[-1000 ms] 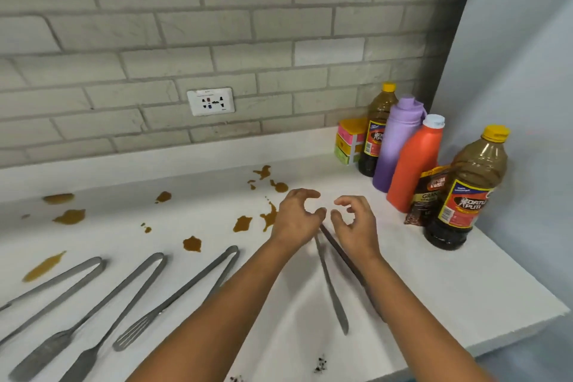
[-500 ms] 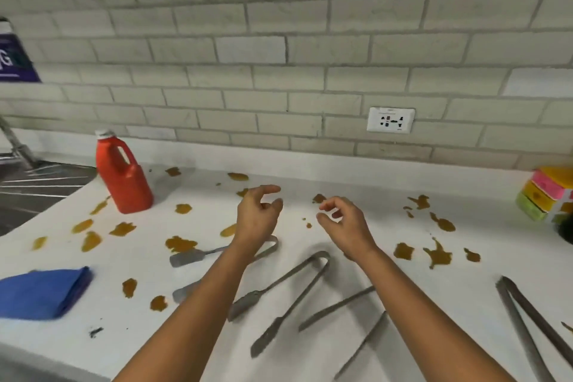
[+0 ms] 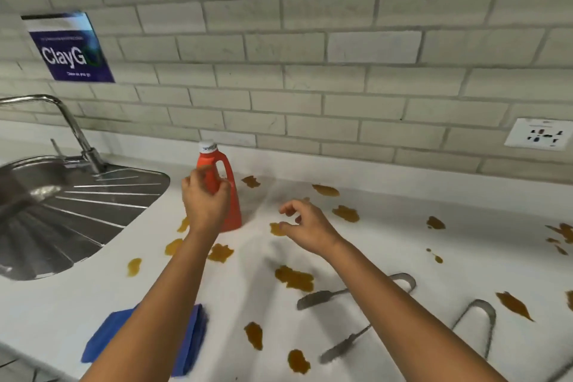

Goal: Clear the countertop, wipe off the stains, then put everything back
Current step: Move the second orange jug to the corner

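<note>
An orange-red bottle (image 3: 231,211) with a white cap stands upright on the white countertop (image 3: 403,226), close to the sink. My left hand (image 3: 204,198) is right in front of its handle with the fingers curled; I cannot see a firm grip. My right hand (image 3: 310,226) hovers to the right of the bottle, fingers apart and empty, above brown stains (image 3: 293,277) that are scattered over the counter. A folded blue cloth (image 3: 192,341) lies near the front edge, partly hidden by my left forearm. Metal tongs (image 3: 477,319) lie at the right.
A steel sink with a ribbed drainer (image 3: 77,211) and a tap (image 3: 77,130) takes up the left side. A brick wall runs behind, with a wall socket (image 3: 539,133) and a dark blue sign (image 3: 68,46). More tongs (image 3: 313,299) lie under my right forearm.
The view has swung left from the bottles in the right corner to the sink end. Both hands moved left, and my left hand reached the orange-red bottle.
</note>
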